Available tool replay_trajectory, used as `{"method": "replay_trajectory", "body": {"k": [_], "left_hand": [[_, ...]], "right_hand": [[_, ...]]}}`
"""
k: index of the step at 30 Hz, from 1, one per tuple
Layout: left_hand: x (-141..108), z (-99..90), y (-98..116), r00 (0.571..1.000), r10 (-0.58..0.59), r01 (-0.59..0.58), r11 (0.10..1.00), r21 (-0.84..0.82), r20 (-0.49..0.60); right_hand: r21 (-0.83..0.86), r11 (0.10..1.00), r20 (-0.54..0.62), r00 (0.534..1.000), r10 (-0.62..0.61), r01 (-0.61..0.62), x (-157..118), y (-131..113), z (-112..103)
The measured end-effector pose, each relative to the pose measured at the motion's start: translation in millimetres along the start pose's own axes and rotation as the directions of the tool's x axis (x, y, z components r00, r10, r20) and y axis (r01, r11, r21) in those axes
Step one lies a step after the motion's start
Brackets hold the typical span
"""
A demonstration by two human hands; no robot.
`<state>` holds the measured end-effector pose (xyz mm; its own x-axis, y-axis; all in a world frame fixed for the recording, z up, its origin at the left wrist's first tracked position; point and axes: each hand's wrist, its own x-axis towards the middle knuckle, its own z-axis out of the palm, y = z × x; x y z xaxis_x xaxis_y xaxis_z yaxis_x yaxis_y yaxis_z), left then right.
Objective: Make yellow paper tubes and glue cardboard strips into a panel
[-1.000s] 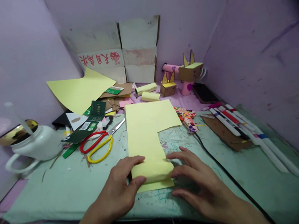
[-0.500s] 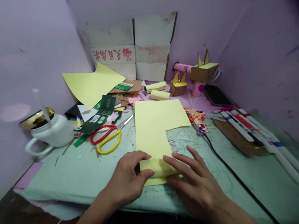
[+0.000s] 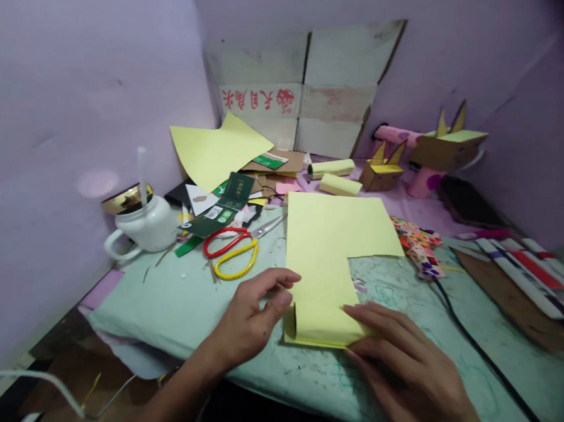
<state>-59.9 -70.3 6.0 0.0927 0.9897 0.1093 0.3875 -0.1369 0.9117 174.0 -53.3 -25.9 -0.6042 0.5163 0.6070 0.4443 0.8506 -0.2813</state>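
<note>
A yellow paper sheet [image 3: 330,233] with a corner cut out lies on the table. Across its near end is a yellow paper roll [image 3: 325,322], its dark left opening visible. My right hand [image 3: 407,355] grips the right end of the roll, fingers over the top and thumb at the near side. Just left of the sheet hovers my left hand [image 3: 254,313], thumb and fingers apart, holding nothing. Scissors [image 3: 237,251] with one red and one yellow handle lie beyond my left hand, their blades pointing toward the sheet.
At the left stands a white mug [image 3: 145,224] with a straw. Paper and card scraps [image 3: 220,208] are heaped behind the scissors. Two yellow rolls [image 3: 340,184] lie farther back, near cardboard animal figures [image 3: 381,173]. A hot glue gun [image 3: 418,245] with a black cord and several markers [image 3: 522,274] are on the right.
The view has swung left, so everything appears farther right. My left hand has let go of the roll and drawn away to its left. My right hand has closed over the roll's right end.
</note>
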Motion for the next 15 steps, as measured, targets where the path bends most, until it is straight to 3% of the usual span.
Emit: {"method": "replay_trajectory", "body": {"k": [3, 7, 9, 12, 15], "left_hand": [[-9, -1.2, 0, 0.997, 0.02, -0.023, 0.999, -0.043, -0.071], [-20, 12.4, 5, 0.983, -0.098, 0.112, 0.99, 0.086, -0.154], [-23, 17.8, 5, 0.971, -0.099, 0.125, 0.986, 0.11, -0.216], [-25, 17.5, 0, 0.96, -0.085, 0.1, 0.994, 0.045, -0.267], [-26, 11.5, -8, 0.942, -0.145, 0.139, 0.989, -0.041, -0.303]], "right_hand": [[-0.038, 0.999, 0.03, 0.999, -0.033, 0.034, 1, 3, 0], [-0.061, 0.996, 0.004, 0.998, -0.066, 0.066, 4, 2, -1], [-0.068, 0.994, 0.016, 0.997, -0.081, 0.082, 3, 3, 0], [-0.063, 0.995, 0.039, 0.996, -0.078, 0.081, -2, 7, 3], [-0.044, 0.997, 0.039, 0.997, -0.064, 0.065, -9, 13, 5]]}}
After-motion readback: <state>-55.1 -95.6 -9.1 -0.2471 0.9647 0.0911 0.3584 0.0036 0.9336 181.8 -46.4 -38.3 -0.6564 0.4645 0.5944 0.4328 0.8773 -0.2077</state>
